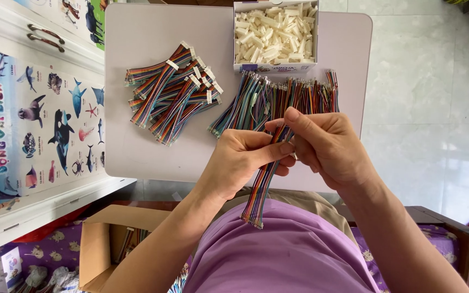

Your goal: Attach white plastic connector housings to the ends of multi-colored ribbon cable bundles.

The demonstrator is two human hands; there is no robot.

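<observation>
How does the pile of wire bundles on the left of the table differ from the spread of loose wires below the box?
The left pile of multicoloured wire bundles carries white connectors and lies criss-crossed. The loose multicoloured wires show bare metal tips, no connectors, and lie fanned roughly parallel. Both are rainbow-coloured and rest on the pale table.

Home: tiled floor (435,81), sea-animal poster (39,119), folding table (137,54).
</observation>
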